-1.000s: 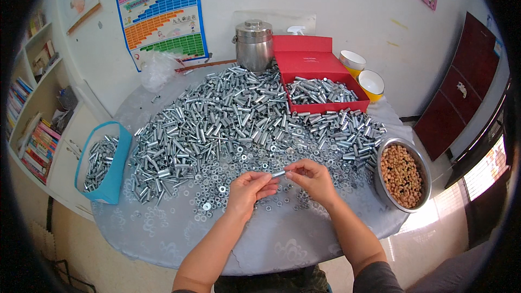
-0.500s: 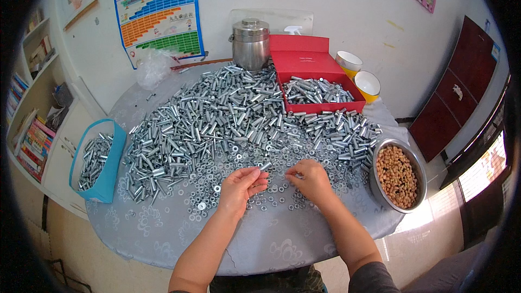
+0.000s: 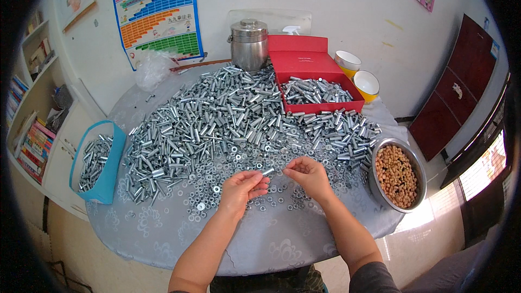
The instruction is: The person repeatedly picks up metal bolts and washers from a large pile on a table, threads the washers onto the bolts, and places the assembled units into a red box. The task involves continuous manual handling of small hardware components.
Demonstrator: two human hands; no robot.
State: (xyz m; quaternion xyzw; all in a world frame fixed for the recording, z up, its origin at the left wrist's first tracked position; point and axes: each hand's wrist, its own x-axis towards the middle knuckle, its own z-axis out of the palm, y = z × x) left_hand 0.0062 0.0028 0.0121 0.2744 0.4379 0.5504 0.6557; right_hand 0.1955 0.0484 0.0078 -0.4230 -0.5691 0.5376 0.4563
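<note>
Between the thumb and fingers of my left hand [image 3: 241,191] is a small shiny metal sleeve [image 3: 268,172], its free end pointing right. Just to the right of it, my right hand [image 3: 310,178] is closed in a pinch. Whatever its fingertips hold, if anything, is too small to make out. Both hands hover over a spread of loose washers and nuts [image 3: 206,184] on the near part of the table. Beyond them lies a big heap of metal sleeves and bolts [image 3: 217,108].
A blue fabric bin [image 3: 111,171] of metal parts stands at the left. At the back are a steel canister [image 3: 249,46] and an open red box [image 3: 324,106] of sleeves. Yellow bowls [image 3: 367,84] sit beside it. A steel bowl [image 3: 374,184] of brown nut-like pieces is at the right.
The sleeve in my left hand has come slightly lower and now lies flatter. My right hand has shifted a little up and left, its fingertips closer to the sleeve's end.
</note>
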